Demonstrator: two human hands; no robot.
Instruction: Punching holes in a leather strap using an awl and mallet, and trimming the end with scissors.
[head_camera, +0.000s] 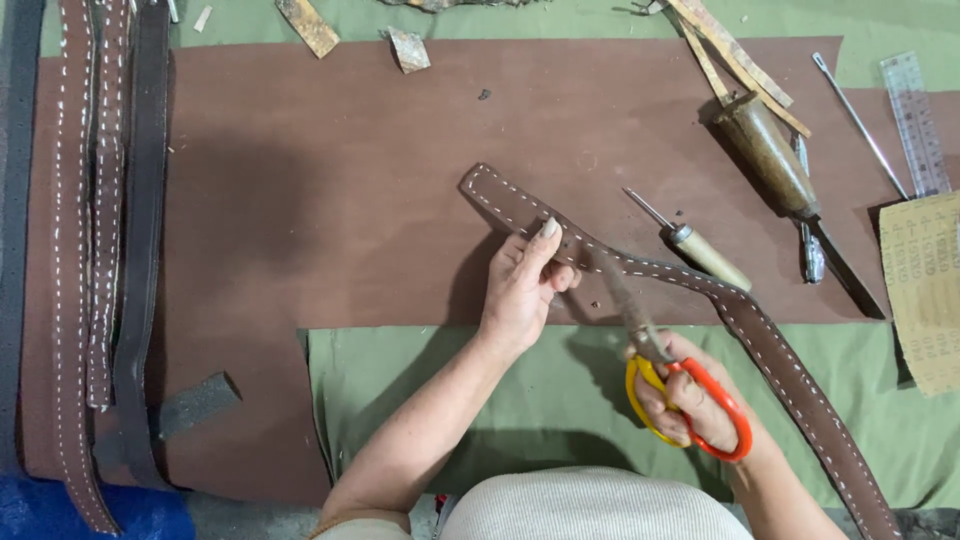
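A long brown leather strap with white stitching along both edges runs from the table's middle down to the lower right. My left hand pinches it near its rounded upper end, thumb on top. My right hand grips scissors with one yellow and one orange handle loop. The dark blades point up toward the strap's lower edge, just right of my left fingers. Whether the blades touch the strap I cannot tell.
A brown leather sheet covers green cloth. An awl lies right of the strap. At the right are a wooden-handled knife, a thin metal rod, a clear ruler and sandpaper. Stitched straps lie along the left edge.
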